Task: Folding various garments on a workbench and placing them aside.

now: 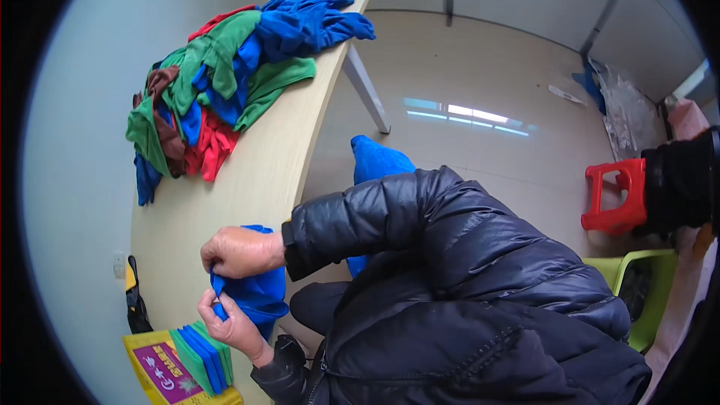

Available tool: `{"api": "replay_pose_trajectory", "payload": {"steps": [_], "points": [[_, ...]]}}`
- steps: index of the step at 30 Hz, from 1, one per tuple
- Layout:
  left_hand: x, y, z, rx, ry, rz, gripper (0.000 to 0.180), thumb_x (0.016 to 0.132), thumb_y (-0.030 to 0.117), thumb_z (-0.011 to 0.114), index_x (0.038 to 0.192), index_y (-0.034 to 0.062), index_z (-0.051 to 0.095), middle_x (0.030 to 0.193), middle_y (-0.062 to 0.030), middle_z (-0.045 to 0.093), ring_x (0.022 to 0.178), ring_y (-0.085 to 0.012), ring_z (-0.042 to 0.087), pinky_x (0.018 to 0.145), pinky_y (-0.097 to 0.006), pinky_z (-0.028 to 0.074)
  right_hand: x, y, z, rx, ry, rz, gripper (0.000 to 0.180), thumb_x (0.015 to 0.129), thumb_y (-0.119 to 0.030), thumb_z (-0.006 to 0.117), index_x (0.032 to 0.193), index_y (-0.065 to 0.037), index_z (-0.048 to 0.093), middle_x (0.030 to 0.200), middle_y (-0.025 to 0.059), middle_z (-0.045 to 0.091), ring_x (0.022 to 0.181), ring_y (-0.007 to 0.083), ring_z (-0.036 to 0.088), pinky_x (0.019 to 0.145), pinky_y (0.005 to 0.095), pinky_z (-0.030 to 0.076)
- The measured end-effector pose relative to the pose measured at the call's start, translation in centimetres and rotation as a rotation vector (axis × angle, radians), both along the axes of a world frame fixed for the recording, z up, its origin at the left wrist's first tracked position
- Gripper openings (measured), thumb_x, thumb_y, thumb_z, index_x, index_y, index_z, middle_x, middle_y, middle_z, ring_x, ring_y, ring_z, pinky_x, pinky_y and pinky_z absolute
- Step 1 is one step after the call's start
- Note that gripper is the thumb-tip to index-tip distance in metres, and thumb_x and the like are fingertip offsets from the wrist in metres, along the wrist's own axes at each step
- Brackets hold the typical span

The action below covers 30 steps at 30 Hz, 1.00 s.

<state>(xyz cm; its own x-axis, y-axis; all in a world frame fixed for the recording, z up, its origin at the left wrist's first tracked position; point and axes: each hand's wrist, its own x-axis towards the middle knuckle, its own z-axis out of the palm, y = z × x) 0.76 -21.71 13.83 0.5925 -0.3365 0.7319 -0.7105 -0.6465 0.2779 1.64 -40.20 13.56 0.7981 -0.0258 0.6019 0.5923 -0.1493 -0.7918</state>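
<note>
We are seeing one blue cloth (259,292) at the table (247,180) edge, seven o'clock | one folded stack (204,356), one mixed cloth pile (225,75) at eleven | left hand (229,326) and right hand (240,251) are both pinching its corner, knuckles curling.

Bright even daylight, floor glare, fisheye-bent dark rim

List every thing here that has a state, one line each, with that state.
Blue cloth: bunched, gripped by both hands.
Left hand: pinching the cloth's lower edge.
Right hand: closed on its top.
Cloth pile: loose, unfolded, mixed colours.
Folded cloths: stacked on edge, green and blue.
Red stool: upright on the floor.
</note>
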Motion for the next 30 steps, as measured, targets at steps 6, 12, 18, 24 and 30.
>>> {"api": "replay_pose_trajectory", "payload": {"steps": [6,12,18,24,30], "points": [[-1.2,-0.8,0.9,-0.147,0.202,-0.099,0.024,0.083,-0.013,0.059,0.102,0.0009,0.064,0.099,-0.0097,0.066,0.091,-0.0205,0.062,0.085,-0.032,0.049,0.0,-1.8,-1.2,-0.054,-0.052,-0.06,0.011,0.08,-0.01,0.069,0.087,-0.002,0.069,0.087,0.0145,0.063,0.083,0.0318,0.065,0.073,0.0398,0.053],[-1.8,-2.9,2.0,-0.053,0.031,-0.204,0.026,0.078,-0.013,0.06,0.099,0.0023,0.063,0.096,-0.0142,0.063,0.089,-0.029,0.063,0.079,-0.034,0.051,-0.4,-4.0,-0.5,0.017,0.1,0.04,0.014,0.087,-0.014,0.072,0.094,-0.002,0.069,0.081,0.0055,0.063,0.071,0.0117,0.058,0.063,0.0285,0.05],[-1.8,-3.0,2.0,-0.049,0.076,-0.197,0.019,0.081,-0.007,0.066,0.097,0.0022,0.062,0.094,-0.0129,0.063,0.085,-0.0281,0.063,0.074,-0.035,0.05,-1.2,-4.0,0.6,0.105,0.337,0.202,0.019,0.09,-0.016,0.071,0.097,0.001,0.069,0.079,0.0099,0.067,0.071,0.0143,0.061,0.067,0.0299,0.053],[-0.9,-2.7,2.1,-0.06,0.09,-0.156,0.012,0.085,-0.002,0.07,0.092,0.0018,0.06,0.088,-0.011,0.061,0.078,-0.0266,0.062,0.07,-0.034,0.05,-2.1,-3.4,0.7,0.04,0.258,0.211,0.021,0.089,-0.016,0.07,0.099,0.002,0.07,0.081,0.0138,0.07,0.073,0.0192,0.066,0.07,0.0332,0.056],[-0.9,-2.2,2.1,-0.067,0.161,-0.132,0.012,0.085,-0.002,0.069,0.085,0.001,0.058,0.081,-0.0102,0.058,0.071,-0.0251,0.06,0.065,-0.033,0.049,-2.7,-2.7,0.3,-0.052,0.195,0.205,0.02,0.095,-0.015,0.068,0.103,0.003,0.067,0.08,0.0072,0.065,0.074,0.0122,0.061,0.068,0.028,0.053]]}}
